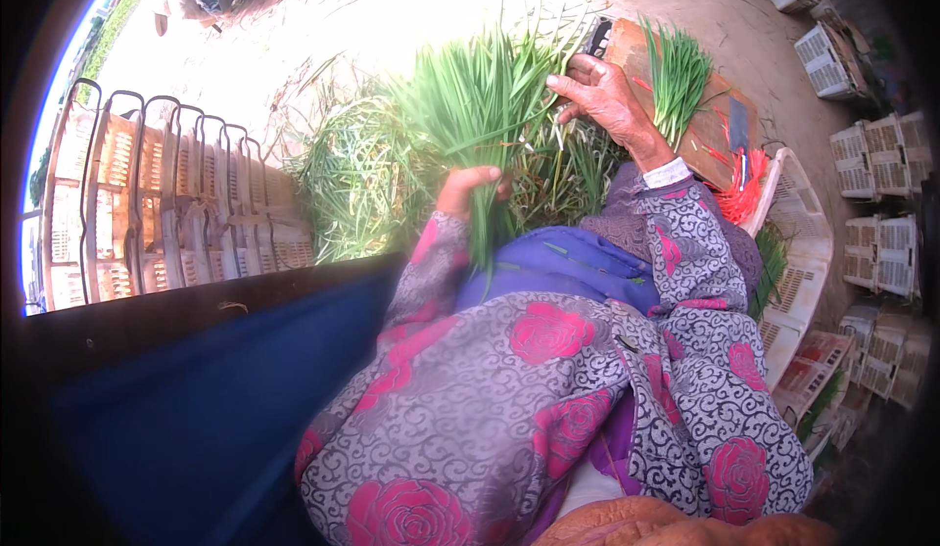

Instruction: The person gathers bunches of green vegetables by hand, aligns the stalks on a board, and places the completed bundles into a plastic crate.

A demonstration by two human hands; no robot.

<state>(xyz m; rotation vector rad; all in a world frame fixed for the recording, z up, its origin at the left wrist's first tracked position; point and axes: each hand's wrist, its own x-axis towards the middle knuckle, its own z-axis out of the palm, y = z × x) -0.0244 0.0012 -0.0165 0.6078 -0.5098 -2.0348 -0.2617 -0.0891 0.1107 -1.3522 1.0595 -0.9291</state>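
A bunch of long green chives [480,95] stands upright in front of my lap, its leaves fanning out at the top. My left hand [472,189] is closed round its lower part, and the stalk ends hang below the fist. At the bunch's upper right edge is my right hand [612,100], its fingers loosely bent and apart, with the thumb toward the leaves. Behind the bunch lies a heap of loose chives and grassy trimmings [362,174]. A second, neater bunch of chives [678,81] rests on a wooden board [710,154] to the right.
Red strips [744,193] and a dark flat blade-like piece [737,125] lie on the board. A white plastic crate [798,242] stands beside my right arm. Pale crates [176,213] with dark bent bars are at left; more crates [881,154] line the right.
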